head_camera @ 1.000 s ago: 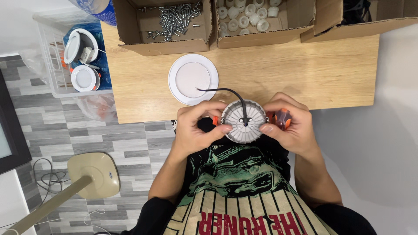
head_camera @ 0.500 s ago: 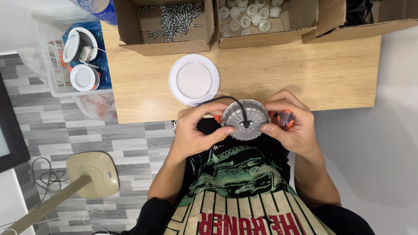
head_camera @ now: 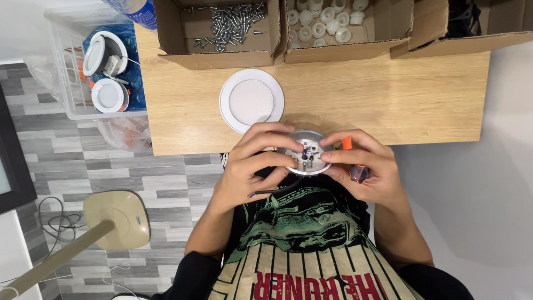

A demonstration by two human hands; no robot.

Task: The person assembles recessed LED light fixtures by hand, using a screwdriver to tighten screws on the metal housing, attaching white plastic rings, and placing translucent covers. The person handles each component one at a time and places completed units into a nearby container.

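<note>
1. Head view, at the table's near edge: both hands met over a small round lamp housing (head_camera: 307, 153), held just off the wooden table (head_camera: 388, 94) and above the person's lap.
2. The housing showed a shiny metal rim and a pale disc inside, dotted with tiny dark and yellowish parts. It faced up toward the camera, open side showing.
3. The left hand (head_camera: 250, 166) gripped it from nine o'clock, fingers curled and closed on the rim, thumb underneath. A black cable (head_camera: 277, 189) ran out below that hand, at about seven o'clock of the housing.
4. The right hand (head_camera: 363, 166) came in from three o'clock, index finger and thumb pinched on the housing's edge. An orange-handled tool (head_camera: 350, 150) was tucked in that same hand; its tip could not be made out.
5. At eleven o'clock of the housing, flat on the table and near the hands, lay a white round cover (head_camera: 251, 101).
6. Further up at twelve o'clock, a cardboard box of screws (head_camera: 222, 28) sat beside a cardboard box of white plastic rings (head_camera: 333, 22).
7. Out at ten o'clock, off the table, a clear bin (head_camera: 72, 72) held two more white lamp fittings (head_camera: 105, 72).
8. Down at eight o'clock, a beige lamp base (head_camera: 116, 219) stood on the grey floor.
</note>
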